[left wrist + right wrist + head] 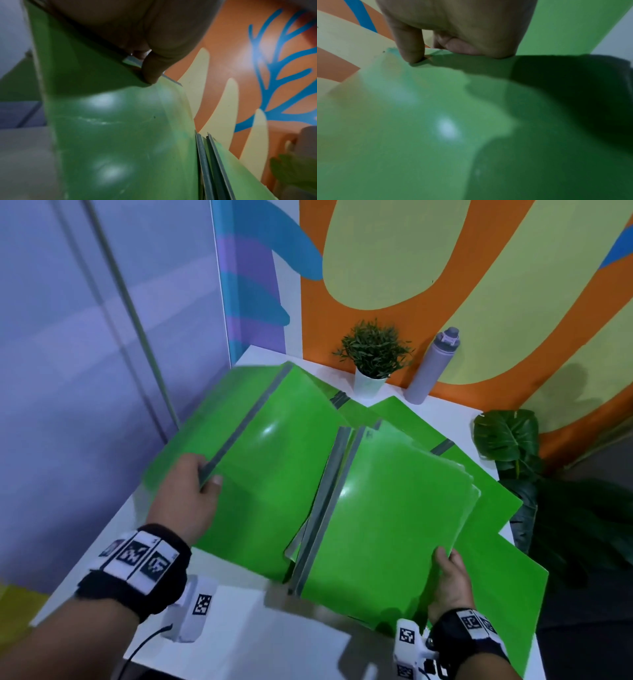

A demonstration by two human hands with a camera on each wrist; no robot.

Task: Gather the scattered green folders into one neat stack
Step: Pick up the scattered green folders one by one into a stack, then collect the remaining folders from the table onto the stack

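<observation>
We see the left hand [191, 498] grasping a green folder [274, 460] by its grey spine [236, 426], thumb on top and fingers curled beneath; the folder is lifted and tilted over the left half of the white table [239, 645]. In the left wrist view the thumb [152, 69] presses down on the folder's edge. The right hand [448, 583] grips a bundle [394, 508] of several green folders at its near right corner, thumb on top; the bundle is raised off the table, its grey spines lying just beside the right edge of the left folder. In the right wrist view a fingertip [411, 54] sits on the glossy green cover, the rest of the fingers curled behind the edge. More loose folders [496, 577] lie flat beneath the bundle, fanned toward the table's right edge and far side, one with a grey spine showing near the far edge. At the far edge stand a small potted plant [373, 354] in a white pot and, just right of it, a grey bottle [435, 364]. A large-leaved plant [507, 440] stands beyond the table's right edge.
</observation>
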